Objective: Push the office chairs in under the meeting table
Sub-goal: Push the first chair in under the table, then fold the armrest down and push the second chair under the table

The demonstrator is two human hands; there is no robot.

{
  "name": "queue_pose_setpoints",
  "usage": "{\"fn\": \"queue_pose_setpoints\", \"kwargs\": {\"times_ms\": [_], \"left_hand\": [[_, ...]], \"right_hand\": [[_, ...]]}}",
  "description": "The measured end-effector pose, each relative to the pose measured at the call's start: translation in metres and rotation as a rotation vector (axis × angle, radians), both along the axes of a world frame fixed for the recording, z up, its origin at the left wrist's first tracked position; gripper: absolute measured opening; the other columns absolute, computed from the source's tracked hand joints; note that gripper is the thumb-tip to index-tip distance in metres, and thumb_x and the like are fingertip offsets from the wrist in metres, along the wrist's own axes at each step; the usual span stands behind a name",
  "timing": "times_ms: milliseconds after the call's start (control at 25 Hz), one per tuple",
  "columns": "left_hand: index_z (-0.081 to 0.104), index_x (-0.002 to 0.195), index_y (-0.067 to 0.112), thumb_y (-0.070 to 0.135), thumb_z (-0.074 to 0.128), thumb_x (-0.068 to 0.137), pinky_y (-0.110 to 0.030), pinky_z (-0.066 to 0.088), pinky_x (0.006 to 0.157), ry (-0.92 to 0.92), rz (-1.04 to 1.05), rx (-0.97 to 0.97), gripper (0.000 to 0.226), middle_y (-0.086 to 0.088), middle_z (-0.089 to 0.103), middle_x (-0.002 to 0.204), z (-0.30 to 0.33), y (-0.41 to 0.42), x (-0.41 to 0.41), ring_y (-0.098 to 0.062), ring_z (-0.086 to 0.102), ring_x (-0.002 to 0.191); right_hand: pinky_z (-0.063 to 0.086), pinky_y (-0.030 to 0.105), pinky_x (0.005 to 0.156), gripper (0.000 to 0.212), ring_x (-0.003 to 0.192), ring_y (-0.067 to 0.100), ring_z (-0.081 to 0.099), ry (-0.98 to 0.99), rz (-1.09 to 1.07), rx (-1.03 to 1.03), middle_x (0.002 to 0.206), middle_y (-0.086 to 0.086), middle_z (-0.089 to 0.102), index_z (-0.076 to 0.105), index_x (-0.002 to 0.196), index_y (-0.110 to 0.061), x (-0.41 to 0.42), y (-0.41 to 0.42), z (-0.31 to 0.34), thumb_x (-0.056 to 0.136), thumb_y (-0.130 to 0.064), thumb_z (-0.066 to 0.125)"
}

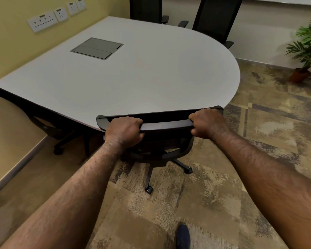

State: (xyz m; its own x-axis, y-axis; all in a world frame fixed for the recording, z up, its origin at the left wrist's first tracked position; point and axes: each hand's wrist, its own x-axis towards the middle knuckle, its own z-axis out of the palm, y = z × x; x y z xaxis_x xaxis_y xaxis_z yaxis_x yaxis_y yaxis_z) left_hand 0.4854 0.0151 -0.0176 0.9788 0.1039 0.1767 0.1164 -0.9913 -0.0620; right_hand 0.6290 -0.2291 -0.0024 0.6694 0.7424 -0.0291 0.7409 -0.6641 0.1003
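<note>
A black office chair (164,125) stands in front of me with its backrest top touching the near edge of the white meeting table (151,74). My left hand (123,131) grips the left part of the backrest top. My right hand (207,123) grips its right end. The seat is hidden under the table; the wheeled base (149,189) shows on the carpet. Two more black chairs (145,8) (215,17) stand at the table's far side. Another chair (48,126) sits tucked under the table's left near edge.
A grey cable hatch (97,48) is set into the tabletop. Wall sockets (43,20) line the yellow wall at left. A potted plant (305,51) stands on the patterned carpet at right. A tan surface (9,137) lies at my left. My shoe (182,236) shows below.
</note>
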Motion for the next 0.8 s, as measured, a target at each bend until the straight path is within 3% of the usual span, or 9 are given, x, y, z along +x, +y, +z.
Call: {"fn": "queue_pose_setpoints", "kwargs": {"times_ms": [200,320,480,600,800], "left_hand": [[0.049,0.072,0.027,0.048,0.058,0.077,-0.03,0.032,0.052,0.007,0.009,-0.009,0.023,0.003,0.063,0.072,0.0,-0.004,-0.006,-0.026,0.063,0.069],[0.047,0.078,0.027,0.053,0.057,0.077,-0.03,0.033,0.054,-0.025,-0.027,-0.054,0.027,0.005,0.059,0.075,0.003,-0.004,-0.011,-0.024,0.061,0.072],[0.045,0.092,0.024,0.067,0.058,0.075,-0.031,0.037,0.062,-0.09,-0.139,-0.091,0.048,0.005,0.054,0.089,0.009,-0.007,-0.019,-0.019,0.052,0.08],[0.051,0.112,0.02,0.077,0.054,0.073,-0.036,0.045,0.077,-0.127,-0.159,-0.081,0.069,0.0,0.056,0.107,0.021,-0.011,-0.019,-0.019,0.051,0.095],[0.045,0.132,0.016,0.082,0.052,0.071,-0.042,0.04,0.097,-0.213,-0.193,-0.105,0.09,-0.005,0.052,0.134,0.049,-0.019,-0.017,-0.025,0.047,0.122]], "right_hand": [[0.038,0.031,0.06,0.018,0.074,0.023,0.06,-0.008,0.007,0.047,0.079,-0.002,0.062,0.054,0.081,-0.022,-0.008,-0.006,-0.006,0.071,-0.034,0.063],[0.039,0.035,0.07,0.024,0.077,0.026,0.059,-0.05,0.036,0.171,0.082,0.002,0.062,0.053,0.083,-0.019,-0.017,-0.013,-0.009,0.072,-0.037,0.064],[0.038,0.046,0.09,0.057,0.1,0.029,0.055,-0.136,0.045,0.31,0.105,0.007,0.061,0.055,0.111,-0.014,-0.032,-0.024,-0.013,0.072,-0.054,0.067],[0.034,0.051,0.098,0.083,0.117,0.03,0.048,-0.164,0.016,0.31,0.126,0.01,0.054,0.045,0.131,-0.012,-0.043,-0.03,-0.005,0.07,-0.066,0.063],[0.023,0.053,0.108,0.103,0.139,0.028,0.028,-0.225,-0.072,0.284,0.151,0.011,0.033,0.023,0.148,-0.01,-0.054,-0.05,0.019,0.072,-0.072,0.056]]}}
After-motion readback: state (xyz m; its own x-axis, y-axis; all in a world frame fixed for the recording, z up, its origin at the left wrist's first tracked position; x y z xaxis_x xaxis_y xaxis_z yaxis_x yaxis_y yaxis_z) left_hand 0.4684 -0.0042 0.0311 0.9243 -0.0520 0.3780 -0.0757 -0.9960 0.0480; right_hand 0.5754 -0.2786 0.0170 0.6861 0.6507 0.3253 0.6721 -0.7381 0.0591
